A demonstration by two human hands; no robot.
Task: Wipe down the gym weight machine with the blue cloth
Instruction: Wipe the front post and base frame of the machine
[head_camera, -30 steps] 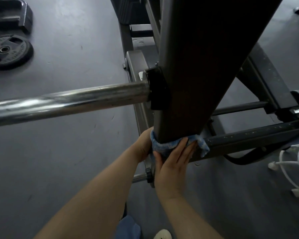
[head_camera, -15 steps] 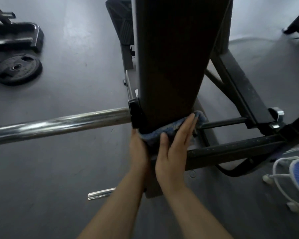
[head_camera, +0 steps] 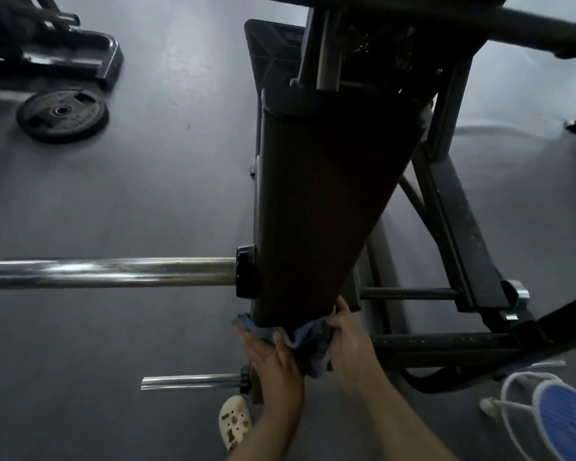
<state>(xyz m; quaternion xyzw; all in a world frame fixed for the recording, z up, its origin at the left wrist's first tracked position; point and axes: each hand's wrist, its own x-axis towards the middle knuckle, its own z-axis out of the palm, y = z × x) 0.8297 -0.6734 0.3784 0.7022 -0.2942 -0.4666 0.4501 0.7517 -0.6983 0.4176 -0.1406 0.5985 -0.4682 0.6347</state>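
A: Head view looks down at 2 hands on the gym weight machine [head_camera: 316, 207]. What are they doing?

B: Wiping. The blue cloth [head_camera: 305, 337] is wrapped round the low end of the big dark beam. The left hand [head_camera: 268, 356] holds one side of it and the right hand [head_camera: 346, 337] holds the other side.

A: Are the fingers closed?

B: Yes. Both hands have fingers curled on the cloth, pressing it to the beam.

A: How far along is the job?

B: I think it is only partly done. The cloth is at the very bottom, and a lot of beam goes up above it.

A: What comes next?

B: I guess a slide along the beam, with both hands squeezing so the cloth stays snug.

A: Anything in the way?

B: The long shiny bar [head_camera: 113, 272] sticks out on the left, just above the hands. A short shiny peg [head_camera: 190, 382] is lower down, near a pale shoe [head_camera: 234, 420]. The black frame rails [head_camera: 446, 342] cross on the right.

A: What else is there?

B: A round weight plate [head_camera: 62, 115] lies on the gray floor [head_camera: 130, 181], far off. A white and blue fan [head_camera: 552, 417] sits at the right corner.
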